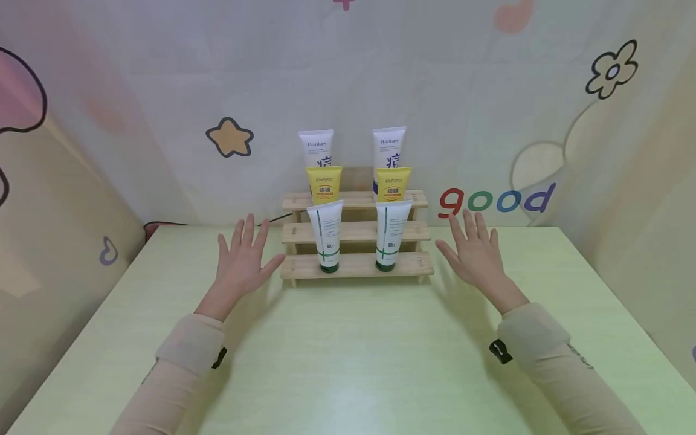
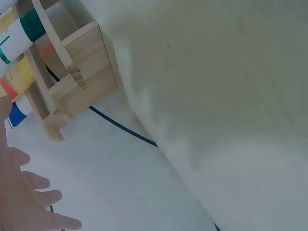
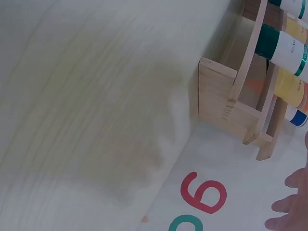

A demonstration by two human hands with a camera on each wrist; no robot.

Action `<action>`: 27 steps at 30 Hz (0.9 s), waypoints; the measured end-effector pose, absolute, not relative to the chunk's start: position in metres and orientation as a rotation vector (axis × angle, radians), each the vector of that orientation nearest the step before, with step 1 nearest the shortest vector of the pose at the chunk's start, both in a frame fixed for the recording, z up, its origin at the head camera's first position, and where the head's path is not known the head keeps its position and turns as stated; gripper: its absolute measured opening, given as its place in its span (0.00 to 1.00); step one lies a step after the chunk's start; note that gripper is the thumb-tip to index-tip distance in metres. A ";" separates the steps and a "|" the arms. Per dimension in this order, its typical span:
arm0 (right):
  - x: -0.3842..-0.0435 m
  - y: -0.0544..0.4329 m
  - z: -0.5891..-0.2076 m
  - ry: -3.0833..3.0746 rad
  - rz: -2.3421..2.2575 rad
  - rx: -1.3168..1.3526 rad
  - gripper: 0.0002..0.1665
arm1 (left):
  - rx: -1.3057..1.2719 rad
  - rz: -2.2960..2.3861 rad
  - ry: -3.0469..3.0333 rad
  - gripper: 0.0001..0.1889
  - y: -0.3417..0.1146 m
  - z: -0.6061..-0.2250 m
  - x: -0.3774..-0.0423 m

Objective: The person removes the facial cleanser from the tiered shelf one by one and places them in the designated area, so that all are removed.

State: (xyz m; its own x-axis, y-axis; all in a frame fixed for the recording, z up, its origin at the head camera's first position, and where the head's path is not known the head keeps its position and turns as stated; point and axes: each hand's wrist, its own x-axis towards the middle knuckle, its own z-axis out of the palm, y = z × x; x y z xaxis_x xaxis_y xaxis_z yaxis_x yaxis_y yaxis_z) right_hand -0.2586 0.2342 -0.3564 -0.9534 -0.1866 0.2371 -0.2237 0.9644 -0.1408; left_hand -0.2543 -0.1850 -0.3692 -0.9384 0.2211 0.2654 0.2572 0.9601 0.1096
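Observation:
A three-tier wooden stand holds tubes in two columns. On its bottom step are a left white tube with green cap and a right one. Yellow tubes, left and right, stand on the middle step, partly covered by the white ones. Behind them rise white-and-blue tubes, left and right, on the top step. My left hand is spread beside the stand's left end, holding nothing. To the right of the stand, my right hand has its fingers spread, also holding nothing.
The pale table reaches back to a patterned cloth backdrop, close behind the stand. Backdrop cloth also borders the table at left and right. Coloured letters reading "good" are printed on it near the right hand.

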 end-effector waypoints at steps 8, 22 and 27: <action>-0.261 0.233 -0.346 -2.853 0.245 0.307 0.39 | -0.392 -0.255 -2.841 0.40 -0.182 -0.375 -0.260; -0.292 0.226 -0.294 -2.668 0.679 0.487 0.35 | -0.513 -0.647 -3.034 0.45 -0.172 -0.389 -0.277; -0.305 0.218 -0.276 -2.672 0.894 0.457 0.35 | -0.514 -0.678 -3.073 0.45 -0.170 -0.390 -0.279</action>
